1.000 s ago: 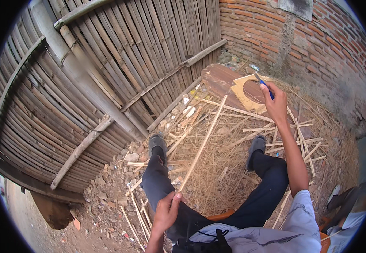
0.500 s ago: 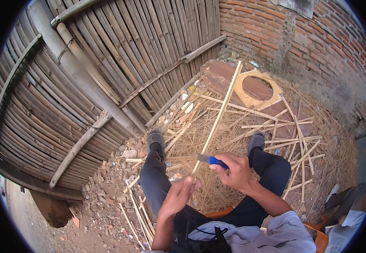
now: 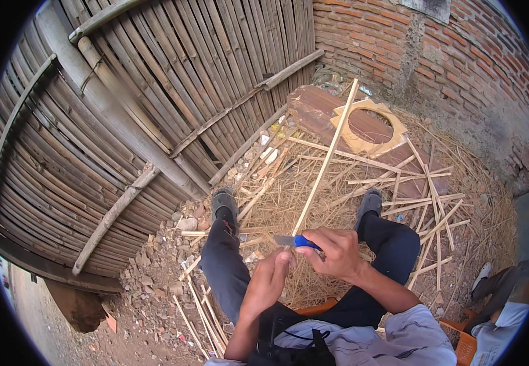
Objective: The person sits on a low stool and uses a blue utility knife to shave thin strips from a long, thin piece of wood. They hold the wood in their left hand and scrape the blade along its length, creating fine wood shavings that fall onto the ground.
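My left hand (image 3: 268,280) is closed around the near end of a long pale bamboo strip (image 3: 325,163). The strip slants away from me toward the far wall, its far end raised. In my right hand (image 3: 336,251) is a knife (image 3: 304,241) with a blue handle and a grey blade. The blade lies across the strip just beyond my left thumb and points left. My two hands are close together above the gap between my knees. My fingers hide the strip's near end.
Several cut strips (image 3: 430,201) lie crossed on straw at the right, and more (image 3: 202,311) lie by my left leg. A board with a round hole (image 3: 371,145) rests on a brown panel (image 3: 316,113). A bamboo fence (image 3: 154,91) and a brick wall (image 3: 368,36) enclose the area. Another person's leg (image 3: 493,283) shows at right.
The knife has come nearer along the strip, close to my left thumb. My left hand has shifted slightly right and up, and the strip's far end has moved slightly right.
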Demonstrator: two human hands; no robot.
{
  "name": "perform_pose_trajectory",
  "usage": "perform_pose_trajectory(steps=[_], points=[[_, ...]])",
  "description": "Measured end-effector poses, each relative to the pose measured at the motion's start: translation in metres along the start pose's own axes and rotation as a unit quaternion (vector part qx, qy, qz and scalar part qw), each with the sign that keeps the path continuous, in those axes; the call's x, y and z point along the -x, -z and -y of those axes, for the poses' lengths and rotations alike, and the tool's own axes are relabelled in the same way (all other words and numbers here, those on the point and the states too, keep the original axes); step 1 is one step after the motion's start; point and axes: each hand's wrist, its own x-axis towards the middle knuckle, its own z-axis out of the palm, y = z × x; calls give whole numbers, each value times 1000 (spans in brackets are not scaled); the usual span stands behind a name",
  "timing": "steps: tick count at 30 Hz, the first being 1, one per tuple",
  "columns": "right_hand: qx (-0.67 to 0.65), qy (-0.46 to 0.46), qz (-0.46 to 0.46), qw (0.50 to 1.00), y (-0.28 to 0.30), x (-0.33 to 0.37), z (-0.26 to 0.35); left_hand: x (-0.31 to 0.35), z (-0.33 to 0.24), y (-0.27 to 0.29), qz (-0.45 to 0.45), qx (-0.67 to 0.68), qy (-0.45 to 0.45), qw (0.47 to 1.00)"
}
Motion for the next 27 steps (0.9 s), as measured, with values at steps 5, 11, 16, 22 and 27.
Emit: perform_pose_trajectory(steps=[5,11,16,22,27], points=[[30,7,8,999,4,4,-4,4,-3,2,10,5,-9,1000],[56,34,1,998,9,-3,-3,11,-6,6,13,-2,5,1000],[67,53,1,996,9,-7,-4,13,-7,11,12,-3,13,1000],[78,49,-23,995,6,-13,-7,17,-8,17,9,-1,14,1000],[102,-102,-132,981,46,-50,-64,49,28,22,48,22,43,998]])
